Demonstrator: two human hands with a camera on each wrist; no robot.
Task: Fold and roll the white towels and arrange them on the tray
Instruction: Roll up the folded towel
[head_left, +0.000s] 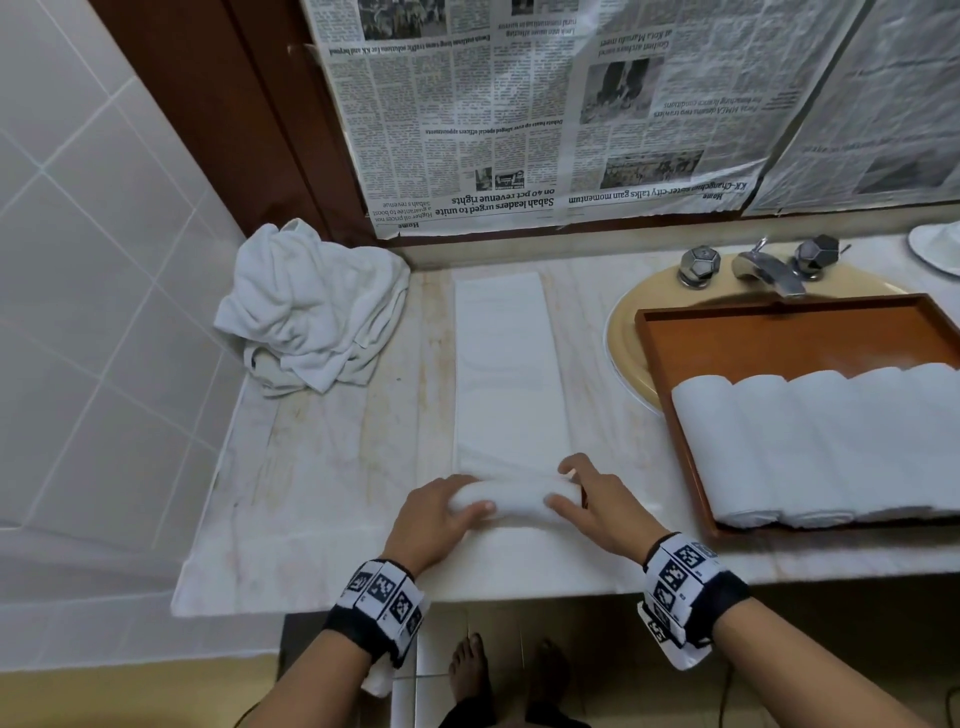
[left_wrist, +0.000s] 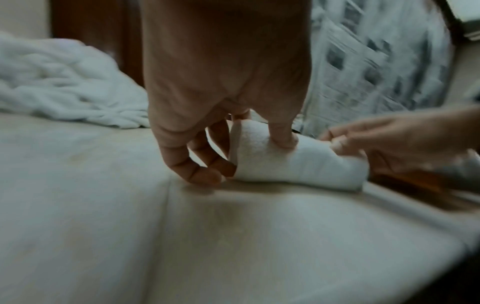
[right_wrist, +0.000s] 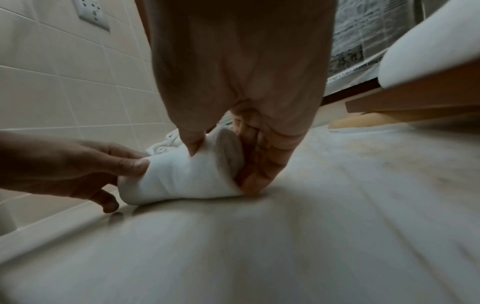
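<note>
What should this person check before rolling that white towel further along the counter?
1. Both ends held: left hand and right hand each grip an end of the started roll of the folded white towel strip: ok.
2. Strip ahead lies flat and straight: ok.
3. Roll tightness: cannot tell.
4. Path clear of the crumpled white towel pile: ok.
5. Free space on the brown wooden tray behind the finished white towel rolls: ok.
</note>
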